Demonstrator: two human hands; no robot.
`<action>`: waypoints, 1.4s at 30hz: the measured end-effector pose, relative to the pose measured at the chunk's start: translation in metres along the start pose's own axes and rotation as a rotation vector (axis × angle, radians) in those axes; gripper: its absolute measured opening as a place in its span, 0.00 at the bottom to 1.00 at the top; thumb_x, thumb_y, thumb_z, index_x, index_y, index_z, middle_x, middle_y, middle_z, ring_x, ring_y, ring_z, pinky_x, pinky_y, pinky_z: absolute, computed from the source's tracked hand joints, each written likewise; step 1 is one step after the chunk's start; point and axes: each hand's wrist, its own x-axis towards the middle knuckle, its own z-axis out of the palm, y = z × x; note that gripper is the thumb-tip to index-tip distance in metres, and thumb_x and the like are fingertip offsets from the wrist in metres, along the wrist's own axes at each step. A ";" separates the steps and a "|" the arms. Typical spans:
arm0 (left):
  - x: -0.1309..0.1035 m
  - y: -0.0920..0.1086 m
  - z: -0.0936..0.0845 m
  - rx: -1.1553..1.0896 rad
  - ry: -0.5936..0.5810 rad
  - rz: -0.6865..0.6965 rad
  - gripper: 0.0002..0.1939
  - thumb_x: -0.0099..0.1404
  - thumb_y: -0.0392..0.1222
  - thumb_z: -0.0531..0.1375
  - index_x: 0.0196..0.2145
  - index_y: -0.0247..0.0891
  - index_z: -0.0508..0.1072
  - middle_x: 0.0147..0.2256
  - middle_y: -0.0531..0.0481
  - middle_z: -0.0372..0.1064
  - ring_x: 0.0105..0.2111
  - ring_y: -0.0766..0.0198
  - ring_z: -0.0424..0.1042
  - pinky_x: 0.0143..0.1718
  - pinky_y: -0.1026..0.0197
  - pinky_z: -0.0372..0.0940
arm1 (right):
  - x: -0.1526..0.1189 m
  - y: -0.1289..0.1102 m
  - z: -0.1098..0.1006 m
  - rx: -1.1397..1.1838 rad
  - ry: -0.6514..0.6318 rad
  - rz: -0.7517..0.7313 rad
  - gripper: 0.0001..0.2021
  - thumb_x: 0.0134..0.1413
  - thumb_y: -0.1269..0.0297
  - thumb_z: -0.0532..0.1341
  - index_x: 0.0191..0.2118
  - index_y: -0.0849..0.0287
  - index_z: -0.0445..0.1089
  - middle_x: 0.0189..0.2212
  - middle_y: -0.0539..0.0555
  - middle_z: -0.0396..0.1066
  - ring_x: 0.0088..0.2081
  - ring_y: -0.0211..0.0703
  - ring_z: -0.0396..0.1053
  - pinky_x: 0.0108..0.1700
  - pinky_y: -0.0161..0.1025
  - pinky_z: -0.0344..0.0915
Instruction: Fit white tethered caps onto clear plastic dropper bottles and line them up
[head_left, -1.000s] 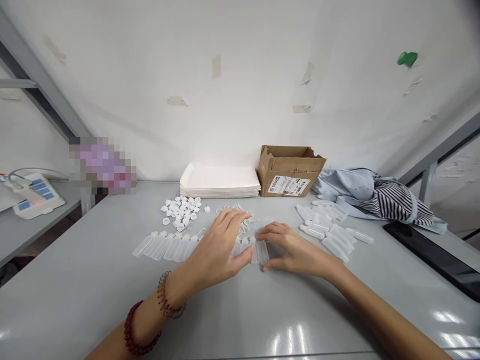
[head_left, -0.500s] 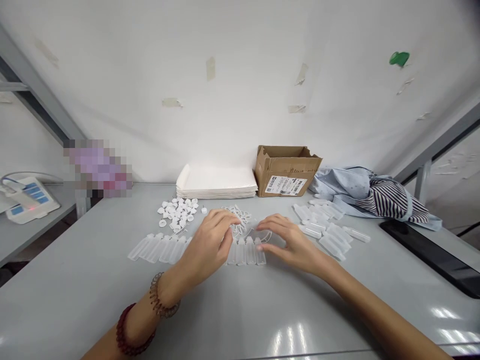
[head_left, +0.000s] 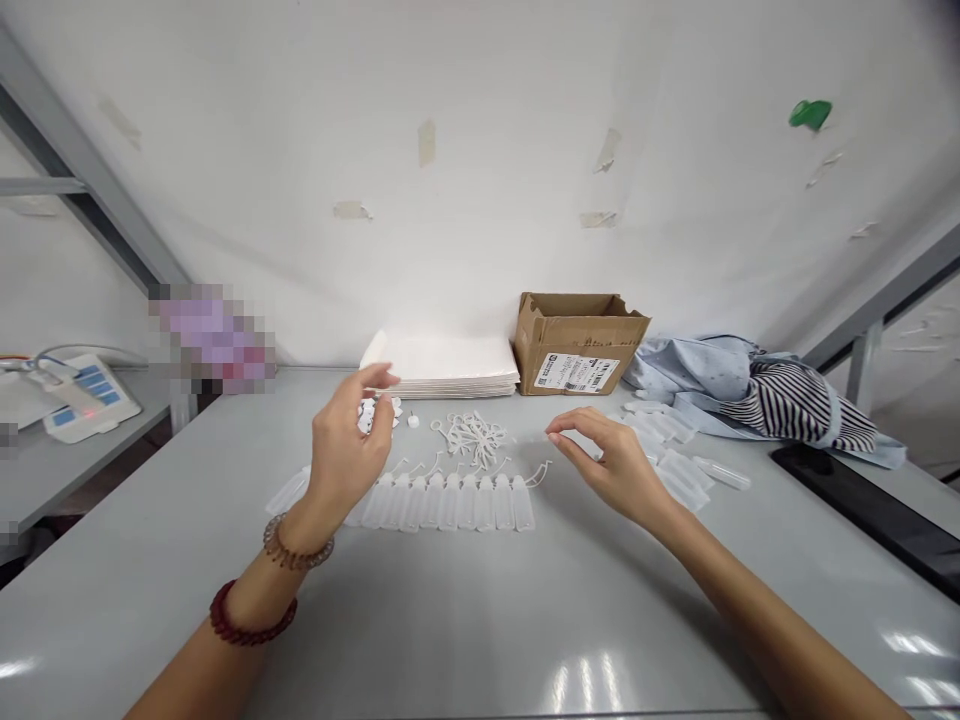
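Note:
My left hand is raised over the pile of small white caps, partly hiding them. Its thumb and fingers are apart, with nothing visible between them. My right hand hovers to the right of the bottle row, fingers curved, thumb and index tips close, nothing visible in them. Below and between the hands, small translucent bottles lie side by side, several with thin white straps at their necks. Part of the row's left side is hidden behind my left hand. Behind the row sits a tangled heap of white loop straps.
More translucent bottles lie loosely at the right. Behind stand a stack of white sheets or envelopes and an open cardboard box. Bundled cloth and a long black object are at right. A white-and-blue device sits far left.
My left hand has moved left and up, from the bottle row to the caps. The right hand has shifted right, away from the row's end, uncovering the strap heap and the bottles.

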 end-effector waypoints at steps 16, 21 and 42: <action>0.016 -0.005 0.040 0.325 -0.683 0.269 0.12 0.61 0.34 0.49 0.22 0.38 0.65 0.28 0.44 0.65 0.30 0.56 0.67 0.29 0.58 0.61 | -0.001 0.040 -0.063 -0.387 -0.405 0.352 0.17 0.51 0.64 0.60 0.48 0.58 0.69 0.44 0.58 0.71 0.45 0.50 0.69 0.43 0.39 0.64; 0.028 0.005 0.023 0.286 -0.629 0.170 0.09 0.58 0.34 0.50 0.22 0.39 0.64 0.28 0.45 0.65 0.32 0.54 0.66 0.34 0.55 0.61 | 0.000 0.029 -0.060 -0.454 -0.453 0.417 0.09 0.47 0.72 0.61 0.38 0.62 0.71 0.41 0.61 0.71 0.41 0.52 0.70 0.35 0.38 0.61; -0.024 0.072 0.031 -0.498 -0.447 -0.251 0.11 0.66 0.47 0.54 0.33 0.38 0.70 0.32 0.50 0.71 0.33 0.62 0.71 0.33 0.64 0.66 | -0.013 -0.013 0.006 0.140 0.039 -0.138 0.07 0.58 0.67 0.58 0.42 0.57 0.68 0.36 0.54 0.73 0.36 0.42 0.71 0.35 0.38 0.70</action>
